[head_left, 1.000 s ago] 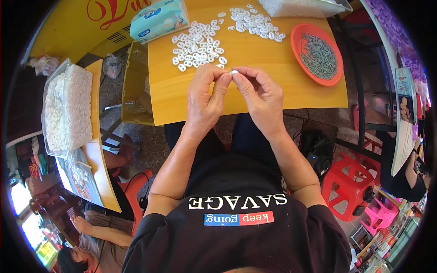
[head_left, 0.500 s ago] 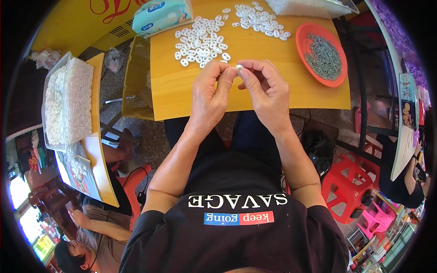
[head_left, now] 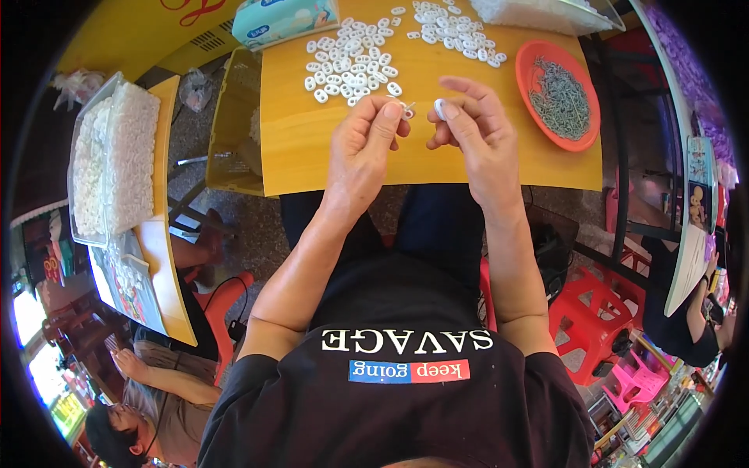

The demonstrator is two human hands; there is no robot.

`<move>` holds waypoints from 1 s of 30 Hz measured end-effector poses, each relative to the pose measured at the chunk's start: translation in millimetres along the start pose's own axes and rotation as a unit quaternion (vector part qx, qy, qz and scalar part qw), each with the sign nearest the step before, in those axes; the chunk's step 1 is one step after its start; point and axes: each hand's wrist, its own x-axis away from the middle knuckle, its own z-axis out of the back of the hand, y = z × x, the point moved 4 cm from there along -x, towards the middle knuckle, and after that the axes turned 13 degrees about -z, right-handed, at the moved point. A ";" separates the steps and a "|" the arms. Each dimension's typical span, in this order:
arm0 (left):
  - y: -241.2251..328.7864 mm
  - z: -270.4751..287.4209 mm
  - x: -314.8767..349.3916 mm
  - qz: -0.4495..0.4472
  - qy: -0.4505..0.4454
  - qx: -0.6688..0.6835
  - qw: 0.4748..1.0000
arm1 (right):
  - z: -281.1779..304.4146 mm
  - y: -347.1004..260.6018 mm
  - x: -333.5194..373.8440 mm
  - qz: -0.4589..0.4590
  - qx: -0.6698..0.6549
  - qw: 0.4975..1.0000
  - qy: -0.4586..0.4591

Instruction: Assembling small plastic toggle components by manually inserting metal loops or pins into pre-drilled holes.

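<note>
Above the near half of the yellow table (head_left: pixel 312 168), my left hand (head_left: pixel 360 148) pinches a small white plastic piece (head_left: pixel 407 114) between thumb and fingers. A thin metal pin or screw (head_left: pixel 412 105) pokes out beside it. My right hand (head_left: pixel 488 144) holds a white oval piece (head_left: pixel 440 109) between thumb and index finger, its other fingers loosely curled or raised. A small gap separates the two held pieces. Just beyond my hands lies a spread of white two-holed oval pieces (head_left: pixel 351 66), with a second group (head_left: pixel 460 35) farther right.
At the right, a red bowl (head_left: pixel 576 145) holds many grey metal screws or pins (head_left: pixel 559 100). A tissue pack (head_left: pixel 285 22) and a clear tray (head_left: pixel 605 19) stand at the back. Left are a yellow crate (head_left: pixel 234 132), a bin of white pieces (head_left: pixel 113 156) and a seated person (head_left: pixel 168 374).
My hands were together at one small white piece. They have parted, the right moving rightward with a white oval piece, while the left keeps its piece with metal showing.
</note>
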 end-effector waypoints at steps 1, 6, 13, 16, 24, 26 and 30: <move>2.2 -1.2 0.2 -0.010 -0.012 -0.029 0.999 | -3.1 -0.8 1.5 0.017 0.052 0.999 -0.001; 13.9 -4.6 -0.2 -0.058 -0.020 -0.117 0.991 | -11.9 -1.1 4.2 0.020 0.074 0.997 -0.007; 15.4 -1.4 -0.9 -0.106 -0.027 -0.153 0.982 | -13.4 1.6 4.1 -0.011 0.101 0.995 0.011; 17.2 -1.0 -0.5 -0.102 -0.042 -0.142 0.984 | -12.8 0.8 4.1 -0.016 0.088 0.996 0.003; 12.4 1.9 0.1 -0.053 -0.065 -0.106 0.991 | -10.0 1.7 3.7 0.012 0.044 0.999 -0.009; 11.7 1.1 0.8 -0.047 -0.065 -0.104 0.991 | -8.8 -1.4 4.9 0.020 0.020 1.000 -0.010; 12.2 -1.7 1.9 -0.037 -0.069 -0.102 0.992 | -2.3 -0.2 4.1 0.001 -0.050 0.999 -0.008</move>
